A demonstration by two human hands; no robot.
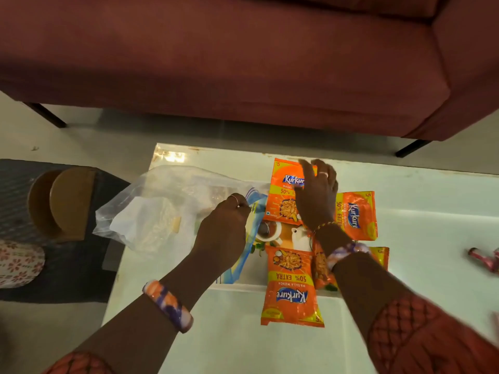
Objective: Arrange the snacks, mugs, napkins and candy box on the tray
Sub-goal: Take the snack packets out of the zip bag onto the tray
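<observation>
Orange foil dominates my view: four snack packets around a printed tray (290,236) on a pale glossy table (405,238).

Item 1: far packet (283,195), on the tray's far edge, reads "Kurkure", "50%", with a "5" in its corner. My right hand (317,195) lies flat on it, fingers spread, gripping nothing that I can see.

Item 2: side packet (356,215), right of the tray's centre, turned sideways; "Kurkure" and "50% EXTRA" run vertically.

Item 3: near packet (293,287), overhanging the tray's near edge, upside down to me: "50% EXTRA", "MASALA MUNCH", "Kurkure".

Item 4: hidden packet (379,255), at the tray's near right, mostly covered by my right wrist; writing unreadable.

Item 5: clear plastic bag (164,206), left of the tray, holding pale contents I cannot identify. My left hand (225,228) is closed in a pinch on its blue-striped mouth.

Item 6: pink wrapper (486,259), well right of the tray, blurred.
</observation>
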